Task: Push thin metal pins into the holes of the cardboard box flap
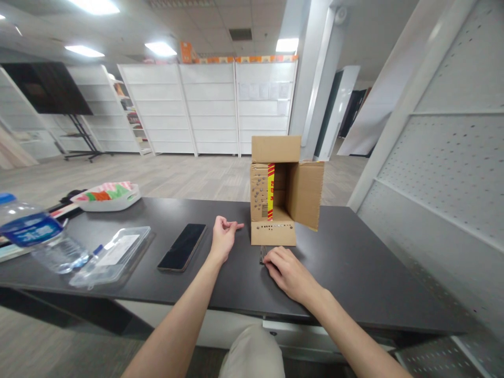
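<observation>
An open cardboard box lies on its side on the dark table, its opening facing me and its flaps spread. Small round dots or holes mark its left and lower flaps. Just in front of the lower flap is a row of thin metal rods. My right hand rests there, fingers curled together at the rods, its fingertips partly hidden. To the left of the box, my left hand hovers with the index finger pointing right and the thumb and other fingers curled in. Whatever it may pinch is too small to make out.
A black phone lies left of my left hand. Farther left are a clear plastic case, a water bottle and a white tray with colourful packets. A white perforated panel borders the dark table on the right.
</observation>
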Demonstrator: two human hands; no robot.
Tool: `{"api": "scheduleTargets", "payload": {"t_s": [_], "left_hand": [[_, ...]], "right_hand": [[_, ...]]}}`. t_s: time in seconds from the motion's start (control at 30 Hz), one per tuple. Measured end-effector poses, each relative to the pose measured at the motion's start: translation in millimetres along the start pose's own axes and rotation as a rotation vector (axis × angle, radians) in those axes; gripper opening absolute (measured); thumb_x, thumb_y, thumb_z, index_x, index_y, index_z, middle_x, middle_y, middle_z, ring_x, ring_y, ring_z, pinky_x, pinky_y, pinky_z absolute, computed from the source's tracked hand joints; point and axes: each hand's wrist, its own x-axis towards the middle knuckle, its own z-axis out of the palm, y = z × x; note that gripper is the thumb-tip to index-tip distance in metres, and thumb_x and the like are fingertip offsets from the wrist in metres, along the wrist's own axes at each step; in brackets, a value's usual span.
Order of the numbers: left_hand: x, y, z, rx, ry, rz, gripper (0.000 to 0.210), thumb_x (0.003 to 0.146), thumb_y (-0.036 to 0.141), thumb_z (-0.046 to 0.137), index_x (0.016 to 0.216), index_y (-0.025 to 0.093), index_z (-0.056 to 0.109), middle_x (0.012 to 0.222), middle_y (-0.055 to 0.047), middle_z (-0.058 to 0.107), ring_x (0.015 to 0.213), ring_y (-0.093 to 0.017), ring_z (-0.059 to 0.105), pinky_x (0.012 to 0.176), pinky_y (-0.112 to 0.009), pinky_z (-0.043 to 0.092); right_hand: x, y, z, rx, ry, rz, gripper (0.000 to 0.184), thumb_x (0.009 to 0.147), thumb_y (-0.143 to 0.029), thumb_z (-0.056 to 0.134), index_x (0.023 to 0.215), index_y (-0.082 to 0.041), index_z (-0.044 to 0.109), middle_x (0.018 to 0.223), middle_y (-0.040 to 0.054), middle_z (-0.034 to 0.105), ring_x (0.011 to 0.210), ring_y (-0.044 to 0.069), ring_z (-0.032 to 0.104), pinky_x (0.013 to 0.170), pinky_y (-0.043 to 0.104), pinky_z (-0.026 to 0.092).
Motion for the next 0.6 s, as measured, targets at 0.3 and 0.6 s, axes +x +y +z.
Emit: {"api": "scheduleTargets", "payload": {"t_s": [0.3,0.6], "left_hand": [[0,-1,0.1,-0.010,-0.015,-0.004,0.040,0.077,0.030,0.069,0.080,0.024,0.030,0.069,0.011,0.052,0.080,-0.019,0.076,0.073,-0.022,0.044],[-1,1,0.8,-0.018,-0.005,-0.006,0.039,0.077,0.028,0.069,0.079,0.023,0.030,0.069,0.011,0.050,0.079,-0.019,0.076,0.072,-0.021,0.044]], "right_hand": [[15,15,-10,-0.023,0.122,0.145,0.011,0.094,-0.016,0.049,0.090,-0.022,0.058,0.093,0.0057,0.062,0.089,0.021,0.057,0.081,0.034,0.044],[49,43,-1,-0.272,0.329,0.310,0.005,0.086,-0.019,0.052,0.083,-0.021,0.054,0.092,0.0067,0.062,0.092,0.025,0.053,0.080,0.035,0.036]]}}
